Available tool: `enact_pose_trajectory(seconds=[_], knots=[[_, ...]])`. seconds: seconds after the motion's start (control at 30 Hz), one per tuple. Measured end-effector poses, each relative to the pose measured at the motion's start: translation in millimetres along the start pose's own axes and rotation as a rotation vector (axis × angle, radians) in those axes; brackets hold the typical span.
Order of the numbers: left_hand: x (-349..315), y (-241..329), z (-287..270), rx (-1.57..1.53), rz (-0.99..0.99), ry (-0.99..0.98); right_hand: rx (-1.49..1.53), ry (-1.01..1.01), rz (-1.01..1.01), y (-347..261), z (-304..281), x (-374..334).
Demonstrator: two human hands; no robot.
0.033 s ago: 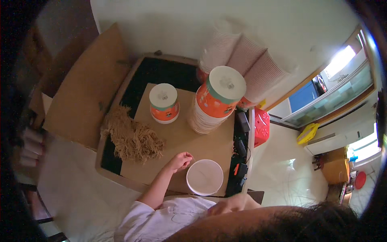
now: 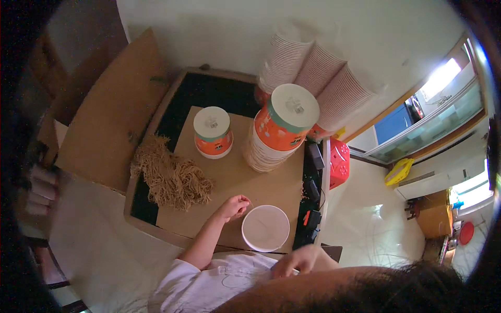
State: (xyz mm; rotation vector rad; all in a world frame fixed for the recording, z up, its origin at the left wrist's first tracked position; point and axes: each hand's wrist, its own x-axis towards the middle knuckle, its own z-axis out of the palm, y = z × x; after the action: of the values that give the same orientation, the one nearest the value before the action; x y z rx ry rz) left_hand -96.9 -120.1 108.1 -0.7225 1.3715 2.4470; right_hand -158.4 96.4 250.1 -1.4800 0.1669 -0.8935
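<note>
A white paper bucket (image 2: 265, 228) stands mouth up at the near edge of the cardboard sheet, a faint thin line showing inside it. Just left of its rim is my left hand (image 2: 236, 207), fingertips pinched together; whatever they hold is too small to make out. My right hand (image 2: 297, 261) is low, close to my shirt and nearer than the bucket, its fingers curled in and their tips partly hidden. Left of my left hand lies a tangled heap of brown paper-like strands (image 2: 175, 177). An upside-down orange and green bucket (image 2: 213, 133) sits beyond them.
A tall stack of inverted orange paper buckets (image 2: 287, 117) stands on the cardboard (image 2: 224, 180). Wrapped stacks of white-rimmed buckets (image 2: 334, 86) lean by the wall. Black devices with a cable (image 2: 312, 219) line the table's right side, beside a red plastic stool (image 2: 339, 164).
My right hand has risen slightly, away from my shirt, and shows more sharply. My left hand stays pinched beside the bucket.
</note>
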Motion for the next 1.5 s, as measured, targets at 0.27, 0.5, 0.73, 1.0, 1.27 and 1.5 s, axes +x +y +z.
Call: enact_pose_trajectory(seconds=[0.27,0.5,0.73,1.0,1.27,1.5], knots=[[4.5,-1.2,3.5,0.025,0.054,-0.004,-0.086,1.475,0.82,147.0,-64.9,-69.3],[0.2,5.2,9.5,-0.009,-0.026,0.003,-0.001,1.249,1.094,185.2,-59.7,-83.5],[-11.4,-1.0,4.0,0.286,0.007,0.086,-0.524,1.152,0.828,86.1,-54.6,6.2],[5.9,-4.5,0.7,0.085,-0.091,0.009,-1.181,1.073,1.046,114.4,-52.2,40.3],[16.5,-9.5,-18.7,-0.284,-0.086,-0.159,-0.963,1.08,0.976,93.0,-81.9,23.7],[32.9,-4.6,6.9,-0.005,0.071,0.044,-0.688,1.328,1.085,110.2,-119.2,-50.5]])
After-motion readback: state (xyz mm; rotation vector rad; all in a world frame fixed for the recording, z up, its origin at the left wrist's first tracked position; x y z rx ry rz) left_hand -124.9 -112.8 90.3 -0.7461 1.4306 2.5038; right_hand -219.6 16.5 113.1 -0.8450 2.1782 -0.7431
